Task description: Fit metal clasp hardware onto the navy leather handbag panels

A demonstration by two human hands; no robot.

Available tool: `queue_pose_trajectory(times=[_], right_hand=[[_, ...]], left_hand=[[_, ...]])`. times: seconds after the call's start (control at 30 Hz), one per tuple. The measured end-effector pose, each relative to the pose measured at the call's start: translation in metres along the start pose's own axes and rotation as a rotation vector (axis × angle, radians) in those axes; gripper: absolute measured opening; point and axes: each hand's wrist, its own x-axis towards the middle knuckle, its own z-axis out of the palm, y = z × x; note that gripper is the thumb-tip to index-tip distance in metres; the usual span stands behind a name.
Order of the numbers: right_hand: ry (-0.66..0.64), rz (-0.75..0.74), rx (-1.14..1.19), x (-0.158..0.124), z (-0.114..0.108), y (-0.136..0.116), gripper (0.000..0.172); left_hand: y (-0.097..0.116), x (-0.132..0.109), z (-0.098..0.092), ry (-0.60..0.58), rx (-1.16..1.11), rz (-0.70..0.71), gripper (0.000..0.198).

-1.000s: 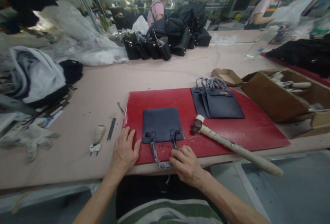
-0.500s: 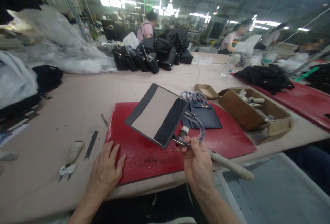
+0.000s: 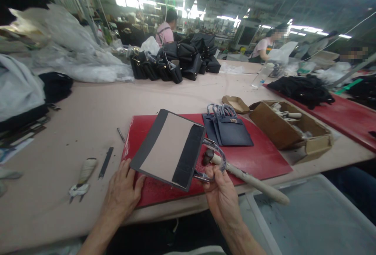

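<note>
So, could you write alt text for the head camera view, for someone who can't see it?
A person's right hand holds a dark panel by its plastic-wrapped handle, beige backing showing, over a red board; the left hand is by the panel's corner. A hammer and similar wrapped-handle panels lie to the right.

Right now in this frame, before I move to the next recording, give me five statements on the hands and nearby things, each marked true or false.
1. The right hand holds the panel by its handle. True.
2. The panel's beige area faces down. False: it faces up, toward the camera.
3. The left hand holds the hammer. False: that hand is at the red mat's left edge; the hammer lies across its front edge.
4. Dark handled pieces overlap on the mat. True.
5. The cardboard box stands left of the mat. False: it stands right.
</note>
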Motion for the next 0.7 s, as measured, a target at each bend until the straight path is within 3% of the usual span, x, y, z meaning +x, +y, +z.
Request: queue_pose_trajectory(times=[0.23,0.53,0.63,0.7], right_hand=[[0.002,0.017,0.027,0.000,0.001,-0.002,0.031],[-0.049,-0.029,-0.070,0.007,-0.005,0.001,0.026],[-0.174,-0.282,-0.416,0.007,-0.003,-0.009,0.011],[-0.389,-0.568,-0.816,0.005,0.005,-0.019,0.011]], left_hand=[[0.003,0.003,-0.005,-0.048,-0.003,-0.022,0.056],[0.002,0.001,-0.002,-0.005,-0.004,-0.026,0.058],[0.001,0.000,0.002,0.049,-0.013,-0.012,0.059],[0.001,-0.001,0.003,0.052,-0.032,-0.021,0.059]])
